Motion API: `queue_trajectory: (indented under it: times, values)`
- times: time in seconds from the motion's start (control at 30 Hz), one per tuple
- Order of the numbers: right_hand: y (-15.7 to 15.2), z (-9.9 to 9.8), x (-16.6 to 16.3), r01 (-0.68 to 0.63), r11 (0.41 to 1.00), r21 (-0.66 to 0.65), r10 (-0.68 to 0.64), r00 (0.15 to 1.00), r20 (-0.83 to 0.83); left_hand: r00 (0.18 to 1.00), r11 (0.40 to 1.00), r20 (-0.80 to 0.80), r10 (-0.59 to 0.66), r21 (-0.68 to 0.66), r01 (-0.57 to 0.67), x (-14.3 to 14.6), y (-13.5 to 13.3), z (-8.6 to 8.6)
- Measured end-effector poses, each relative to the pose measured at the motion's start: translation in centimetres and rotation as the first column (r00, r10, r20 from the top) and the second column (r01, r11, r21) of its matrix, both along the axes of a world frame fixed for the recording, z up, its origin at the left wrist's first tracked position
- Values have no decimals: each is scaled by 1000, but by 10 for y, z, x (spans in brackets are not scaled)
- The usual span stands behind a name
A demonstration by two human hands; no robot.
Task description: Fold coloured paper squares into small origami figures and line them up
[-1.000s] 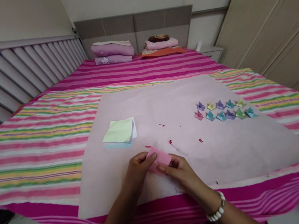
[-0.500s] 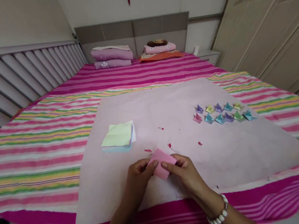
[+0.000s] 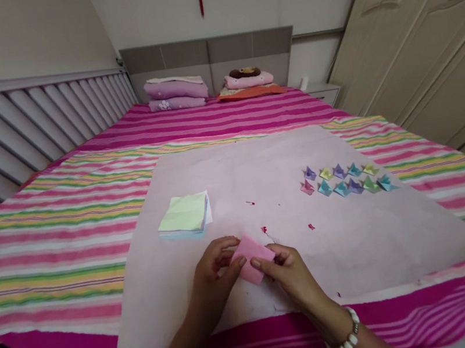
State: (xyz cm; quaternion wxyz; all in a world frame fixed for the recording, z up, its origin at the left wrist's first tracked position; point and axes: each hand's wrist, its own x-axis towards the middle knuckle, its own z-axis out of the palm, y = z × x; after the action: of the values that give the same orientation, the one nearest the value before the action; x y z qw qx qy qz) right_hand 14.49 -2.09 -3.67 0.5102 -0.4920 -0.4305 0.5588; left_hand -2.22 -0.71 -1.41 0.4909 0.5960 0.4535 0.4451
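A folded square of pink paper (image 3: 251,250) is held between my two hands, turned so that one corner points away from me. My right hand (image 3: 289,271) grips its right side, thumb on top and fingers behind. On the left side, the thumb of my left hand (image 3: 217,273) rests on the paper while its fingers are lifted and curled near the far left edge. The paper is above a large pale sheet (image 3: 224,175) laid on the bed. My right wrist wears a bracelet of white beads (image 3: 345,344).
Left of my hands lies a stack of square coloured papers (image 3: 183,214), pale green on top. Several small folded paper shapes (image 3: 341,187) stand in two rows to the right. Red scraps (image 3: 264,229) are scattered ahead. Folded bedding (image 3: 178,93) sits by the headboard (image 3: 185,55).
The fingers of my left hand have lifted and spread from the paper's edge, with the thumb still on it. My right hand keeps its grip. The view has tilted slightly up.
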Motion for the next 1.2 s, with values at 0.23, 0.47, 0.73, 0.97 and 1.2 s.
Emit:
queue_trajectory:
  times: [0.23, 0.47, 0.73, 0.97, 1.2]
  values:
    - [-1, 3, 0, -19, 1000, -9, 19, 999, -28, 999, 980, -36, 3, 201, 5, -4, 0, -13]
    - [-2, 4, 1, -36, 999, -36, 34, 998, -50, 967, 965, 251, -37, -244, 101, -3, 0, -10]
    - [-2, 1, 2, -19, 999, -28, 18, 998, -61, 976, 998, 220, -1, -58, 14, -6, -2, -11]
    - [-4, 6, 3, 2, 1000, -3, -2, 1000, -20, 977, 994, 210, -48, -83, 67, -6, -3, -9]
    - [-8, 5, 0, 34, 998, 53, -30, 996, -83, 974, 987, 214, -74, -123, 102, -2, -4, -6]
